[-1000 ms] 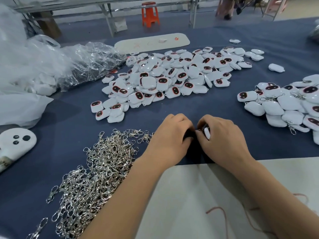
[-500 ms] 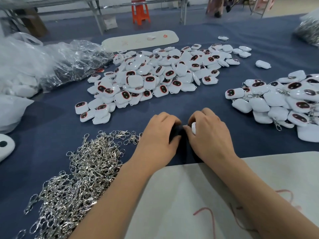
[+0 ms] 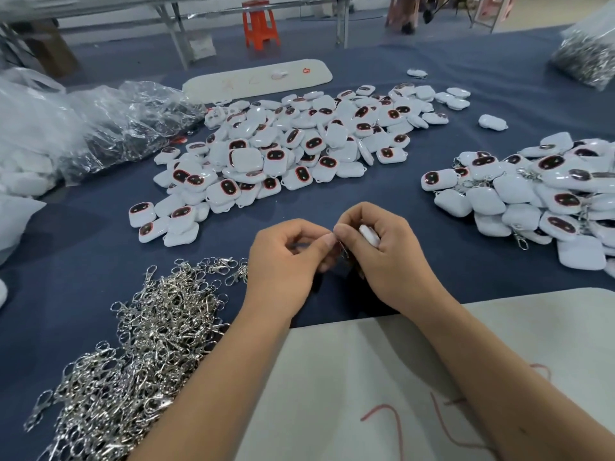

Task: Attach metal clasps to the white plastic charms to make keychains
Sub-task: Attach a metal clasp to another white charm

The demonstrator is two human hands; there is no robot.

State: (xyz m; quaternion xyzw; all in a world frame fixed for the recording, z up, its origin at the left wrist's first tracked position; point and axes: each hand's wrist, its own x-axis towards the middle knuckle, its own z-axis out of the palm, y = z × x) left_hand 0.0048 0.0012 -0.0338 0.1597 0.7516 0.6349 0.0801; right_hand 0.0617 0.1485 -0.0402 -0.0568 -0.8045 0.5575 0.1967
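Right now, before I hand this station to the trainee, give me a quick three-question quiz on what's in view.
1. True or false: the right hand holds a white charm.
2. Which pile lies nearest the left hand? A) loose clasps B) finished keychains C) bare charms
3. Fill in: the clasp being fitted sits between the two hands' ____.

Key: 1 true; 2 A; 3 fingertips.

Glossy white plastic charms point(image 3: 286, 144), shiny metal clasps point(image 3: 149, 327), matt blue cloth point(image 3: 399, 194).
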